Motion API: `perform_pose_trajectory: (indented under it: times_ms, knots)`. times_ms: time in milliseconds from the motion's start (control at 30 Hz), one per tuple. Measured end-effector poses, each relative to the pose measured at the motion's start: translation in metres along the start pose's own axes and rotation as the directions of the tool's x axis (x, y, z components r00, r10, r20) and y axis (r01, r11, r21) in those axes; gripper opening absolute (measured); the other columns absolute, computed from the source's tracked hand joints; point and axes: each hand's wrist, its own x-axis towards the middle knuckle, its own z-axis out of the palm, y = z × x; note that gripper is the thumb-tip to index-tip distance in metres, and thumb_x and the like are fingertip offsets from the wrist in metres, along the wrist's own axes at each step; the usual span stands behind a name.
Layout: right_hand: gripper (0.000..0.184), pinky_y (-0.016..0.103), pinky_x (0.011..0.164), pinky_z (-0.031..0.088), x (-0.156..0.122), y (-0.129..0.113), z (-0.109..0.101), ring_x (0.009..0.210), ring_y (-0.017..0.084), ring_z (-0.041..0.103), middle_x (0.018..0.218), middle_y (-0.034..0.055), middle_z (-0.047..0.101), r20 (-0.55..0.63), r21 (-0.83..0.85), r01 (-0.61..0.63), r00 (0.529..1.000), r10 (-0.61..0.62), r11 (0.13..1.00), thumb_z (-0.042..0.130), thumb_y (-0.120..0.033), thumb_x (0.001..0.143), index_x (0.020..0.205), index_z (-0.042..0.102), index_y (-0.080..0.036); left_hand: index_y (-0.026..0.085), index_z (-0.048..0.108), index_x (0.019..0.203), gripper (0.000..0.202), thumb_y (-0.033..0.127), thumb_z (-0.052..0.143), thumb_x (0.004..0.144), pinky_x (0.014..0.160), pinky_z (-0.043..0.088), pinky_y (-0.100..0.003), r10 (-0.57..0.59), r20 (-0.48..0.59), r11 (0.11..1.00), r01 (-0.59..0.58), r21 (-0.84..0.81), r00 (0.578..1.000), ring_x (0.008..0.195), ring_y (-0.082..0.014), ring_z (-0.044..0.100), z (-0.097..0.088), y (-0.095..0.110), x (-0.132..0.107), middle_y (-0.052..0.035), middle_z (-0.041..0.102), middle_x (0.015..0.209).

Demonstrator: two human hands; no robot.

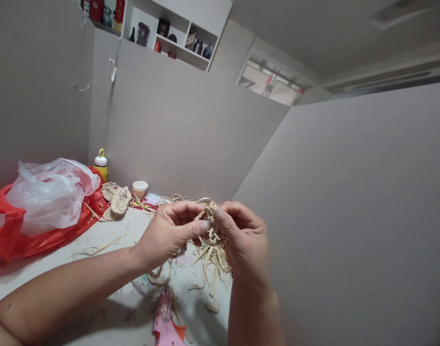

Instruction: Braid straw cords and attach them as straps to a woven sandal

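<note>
Both hands meet over the table, fingertips pinched on a small piece of braided straw (pixel 209 235). My left hand (pixel 169 230) grips its left side between thumb and fingers. Close against it, my right hand (pixel 246 235) pinches the right side, with the thumb on top. The fingers hide part of the braid. Below the hands hangs or lies a twisted straw cord (pixel 155 278); I cannot tell whether it joins the held piece. Nearest to me lies a pink tool with an orange part (pixel 165 319). Loose straw strips (pixel 216 257) are heaped behind and under the hands.
Oval woven straw pieces (pixel 120 199) lie at the back left, near a paper cup (pixel 140 188) and a yellow bottle (pixel 101 166). A clear plastic bag (pixel 54 192) rests on a red bag (pixel 6 235). Grey partitions (pixel 191 129) enclose the white table (pixel 107 269).
</note>
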Motion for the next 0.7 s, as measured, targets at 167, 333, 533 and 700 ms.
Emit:
perform_pose_trajectory:
  times_ms: [167,333,533,700]
  knots:
    - [0.019,0.017,0.046,0.033,-0.0031,-0.003,0.0008,0.049,0.005,0.041,0.059,-0.0051,0.054,0.007,0.02,-0.168,0.986,0.168,0.986,0.071,-0.03,0.084,0.071,0.064,-0.019,0.017,0.073,0.086,0.012,0.017,0.076,0.075,0.055,0.049,-0.016,0.045,-0.075,0.998,-0.041,0.05,0.996,0.06,-0.0061,0.056,0.0017,-0.0018,-0.0025,0.0016,0.066,0.069]
    - [0.022,0.017,0.041,0.028,-0.0025,-0.0014,0.0041,0.046,0.004,0.035,0.054,-0.0055,0.05,-0.051,-0.064,-0.093,0.995,0.09,0.994,0.071,-0.031,0.083,0.068,0.064,-0.017,0.017,0.074,0.091,0.014,0.017,0.074,0.077,0.056,0.048,-0.016,0.08,-0.097,0.991,-0.069,0.116,0.992,0.06,-0.005,0.054,0.0056,-0.0004,-0.0042,0.0017,0.066,0.071]
    - [0.027,0.017,0.041,0.027,-0.0014,-0.0026,0.0014,0.045,0.005,0.034,0.052,-0.0067,0.045,0.007,-0.11,-0.135,0.991,0.136,0.985,0.067,-0.037,0.087,0.068,0.061,-0.018,0.021,0.076,0.094,0.017,0.015,0.072,0.078,0.064,0.049,-0.016,0.095,-0.055,0.984,-0.085,0.154,0.994,0.07,-0.0064,0.06,0.0027,0.0033,-0.0049,0.0001,0.073,0.082]
    - [0.025,0.018,0.044,0.031,-0.0006,-0.0063,-0.0045,0.048,0.005,0.037,0.055,-0.0059,0.046,-0.035,-0.282,-0.051,0.998,0.042,0.958,0.064,-0.035,0.089,0.07,0.063,-0.018,0.023,0.075,0.105,0.027,0.016,0.07,0.079,0.063,0.05,-0.018,0.081,-0.063,0.959,-0.06,0.278,0.995,0.071,-0.0081,0.061,0.0,0.0024,-0.0048,-0.0034,0.076,0.091]
